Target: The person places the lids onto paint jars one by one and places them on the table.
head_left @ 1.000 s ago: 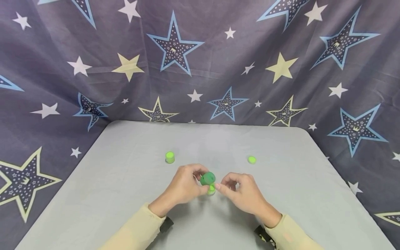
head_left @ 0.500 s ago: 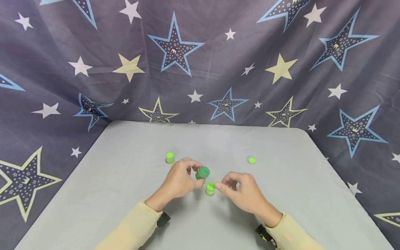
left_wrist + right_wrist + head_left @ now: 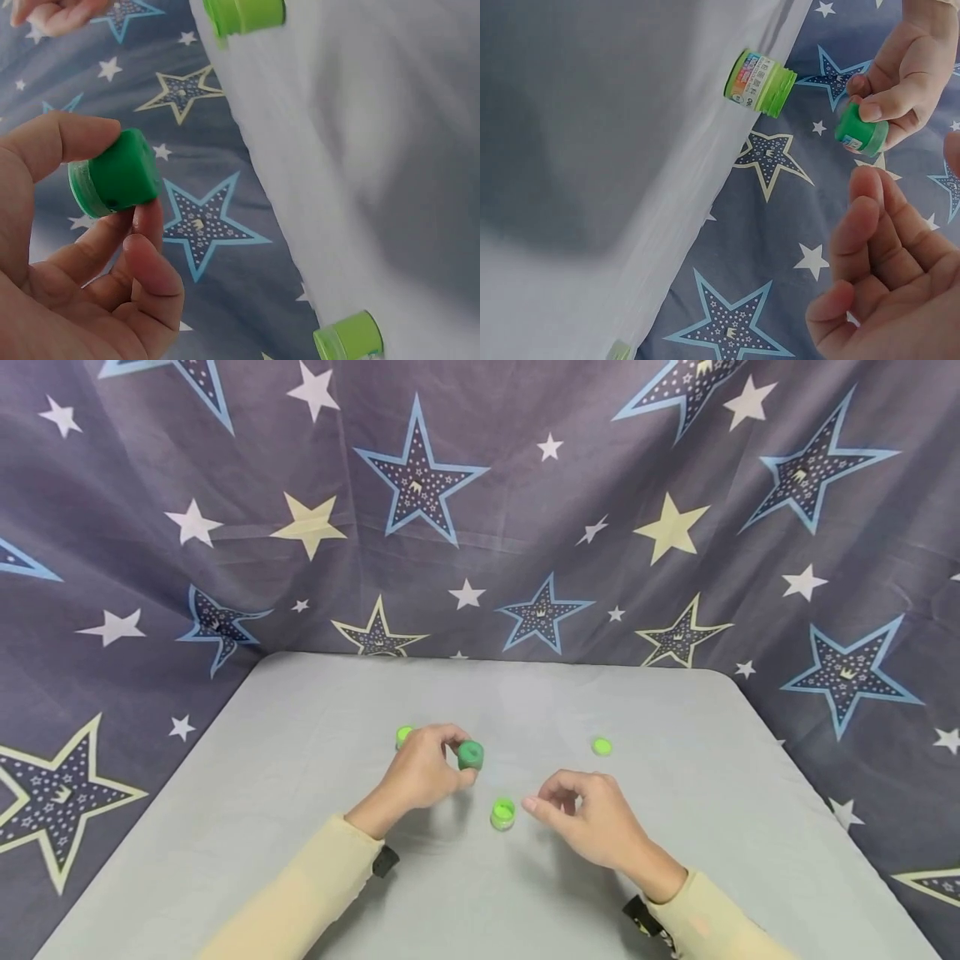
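My left hand [image 3: 426, 770] pinches a small dark green paint jar [image 3: 471, 755] between thumb and fingers, held above the table. In the left wrist view the jar [image 3: 120, 176] shows a paler rim at one end. An uncapped lime green paint jar [image 3: 503, 815] stands upright between my hands, its screw thread and label visible on the jar [image 3: 759, 84] in the right wrist view. Just right of it hovers my right hand [image 3: 588, 818], fingers loosely bent, holding nothing and apart from the jar.
Behind my left hand, another lime green jar [image 3: 403, 734] is partly hidden. A lime green lid [image 3: 602, 747] lies flat on the grey-covered table [image 3: 675, 793] at the back right. A dark curtain [image 3: 480, 510] with stars hangs around the table's far edges.
My left hand has carried the dark green jar from over the open lime jar up and to the left. My right hand has drawn slightly away from the lime jar.
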`<state>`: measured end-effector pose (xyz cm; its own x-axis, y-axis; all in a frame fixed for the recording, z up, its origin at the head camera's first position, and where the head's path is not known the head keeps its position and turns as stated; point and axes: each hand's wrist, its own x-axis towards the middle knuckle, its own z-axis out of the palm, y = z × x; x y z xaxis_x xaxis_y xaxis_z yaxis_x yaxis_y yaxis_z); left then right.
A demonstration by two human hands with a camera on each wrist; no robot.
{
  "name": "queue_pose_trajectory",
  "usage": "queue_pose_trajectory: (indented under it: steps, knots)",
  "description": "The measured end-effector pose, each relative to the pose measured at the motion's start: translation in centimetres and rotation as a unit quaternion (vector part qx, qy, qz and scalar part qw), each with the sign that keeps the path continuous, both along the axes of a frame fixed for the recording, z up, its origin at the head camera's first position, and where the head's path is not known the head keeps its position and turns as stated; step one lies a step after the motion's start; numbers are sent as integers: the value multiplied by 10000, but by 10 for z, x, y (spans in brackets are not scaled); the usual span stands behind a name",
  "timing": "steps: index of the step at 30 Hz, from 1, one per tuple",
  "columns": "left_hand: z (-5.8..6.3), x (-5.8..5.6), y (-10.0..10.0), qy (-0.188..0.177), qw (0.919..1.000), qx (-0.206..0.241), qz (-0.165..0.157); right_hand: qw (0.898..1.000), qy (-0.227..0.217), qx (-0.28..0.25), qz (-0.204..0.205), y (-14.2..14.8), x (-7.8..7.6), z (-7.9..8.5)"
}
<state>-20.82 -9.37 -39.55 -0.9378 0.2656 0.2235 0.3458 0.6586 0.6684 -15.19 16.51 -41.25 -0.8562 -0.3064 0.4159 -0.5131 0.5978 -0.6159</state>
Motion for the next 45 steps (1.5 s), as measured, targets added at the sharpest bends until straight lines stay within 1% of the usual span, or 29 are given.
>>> queue_pose_trajectory:
  steps: [7,13,15,20,28,33,39,45]
  knots:
    - [1,-17,-2,-183,9990,-376,185,10000,30,74,-38,3,-1,0]
    - [0,-35,1,-542,9964,-563,328,9998,92,165,-118,6,-1,0]
    - [-2,-40,2,-634,9954,-626,360,9997,101,172,-129,7,-1,0]
    - [-6,-54,6,-695,9936,-761,456,9997,77,171,-146,8,-1,-2]
    - [-16,-69,7,-940,9895,-901,626,9997,-45,168,-187,8,0,-2]
    - [-22,-75,9,-1112,9846,-1074,816,9997,-44,172,-192,8,-1,-3]
    - [-26,-78,10,-1260,9790,-1290,947,9996,-51,202,-193,8,-1,-4]
    - [-29,-80,10,-1343,9760,-1425,957,9996,-82,194,-176,8,-2,-5]
